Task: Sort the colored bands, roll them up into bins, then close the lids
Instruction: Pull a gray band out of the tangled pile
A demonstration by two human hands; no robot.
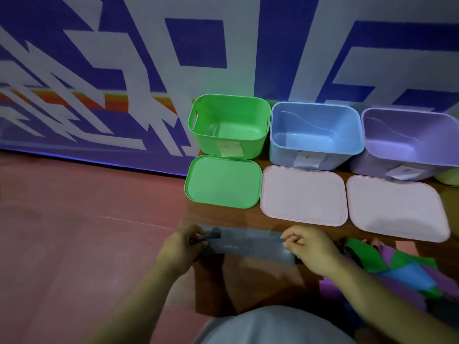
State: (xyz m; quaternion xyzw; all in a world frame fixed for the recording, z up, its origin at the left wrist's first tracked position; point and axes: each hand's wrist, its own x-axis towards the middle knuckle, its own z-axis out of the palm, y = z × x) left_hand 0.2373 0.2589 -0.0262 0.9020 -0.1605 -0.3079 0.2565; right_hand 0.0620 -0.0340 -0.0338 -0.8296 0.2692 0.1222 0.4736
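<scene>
A grey band (250, 243) lies stretched flat across the near part of the brown table (248, 289). My left hand (181, 247) pinches its left end, which curls up into a small roll. My right hand (309, 247) pinches the right end. At the back stand three open bins: green (229, 120), blue (315, 135) and purple (409, 142). In front of them lie three lids: a green lid (223, 182) and two pale pink lids (303, 194) (395, 207). A heap of green, blue and purple bands (387, 271) lies right of my right hand.
The table's left edge runs just under my left hand, with red floor (87, 232) beyond it. A blue and white patterned wall (149, 70) rises behind the bins. A yellowish object (449, 177) peeks in at the far right edge.
</scene>
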